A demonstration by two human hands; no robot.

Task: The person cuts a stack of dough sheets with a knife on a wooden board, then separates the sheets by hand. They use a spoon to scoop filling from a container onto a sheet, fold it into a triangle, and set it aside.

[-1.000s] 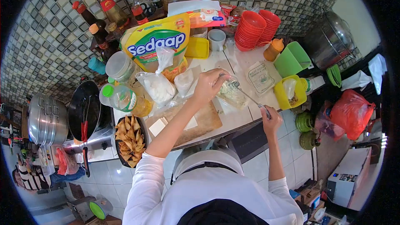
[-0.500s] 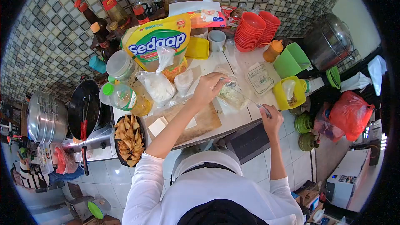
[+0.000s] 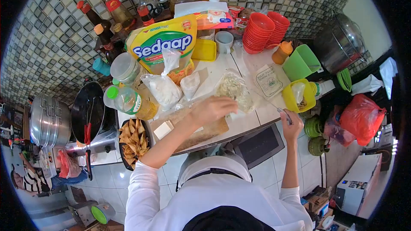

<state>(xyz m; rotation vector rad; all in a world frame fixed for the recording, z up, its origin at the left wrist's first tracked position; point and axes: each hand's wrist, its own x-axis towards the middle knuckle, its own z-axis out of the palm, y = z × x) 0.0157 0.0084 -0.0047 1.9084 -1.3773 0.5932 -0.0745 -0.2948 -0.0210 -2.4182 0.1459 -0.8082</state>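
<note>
My left hand [image 3: 216, 110], its fingers smeared by motion, is above the wooden cutting board [image 3: 219, 129], just below a clear plastic bag [image 3: 234, 89] of pale greenish, shredded-looking filling. Past the table's front edge, my right hand [image 3: 292, 125] is closed around a slim metal utensil [image 3: 281, 111], whose grey end sticks out toward the table. White square wrappers [image 3: 163, 129] lie in a small stack at the board's left. Triangular folded pastries [image 3: 135, 141] are heaped on a dark tray left of my forearm. A printed wrapper packet [image 3: 269, 81] lies right of the filling.
A yellow container [image 3: 294, 103] and a green one [image 3: 298, 65] stand at the right. Red bowls [image 3: 258, 30] are stacked behind. Bags of white powder [image 3: 162, 90], an oil bottle [image 3: 128, 98] and a Sedaap pouch [image 3: 159, 45] crowd the left. A black wok [image 3: 87, 111] sits farther left.
My left hand has moved from the filling bag down toward the board, uncovering the bag. My right hand has drawn back to the right and slightly down with the metal utensil.
</note>
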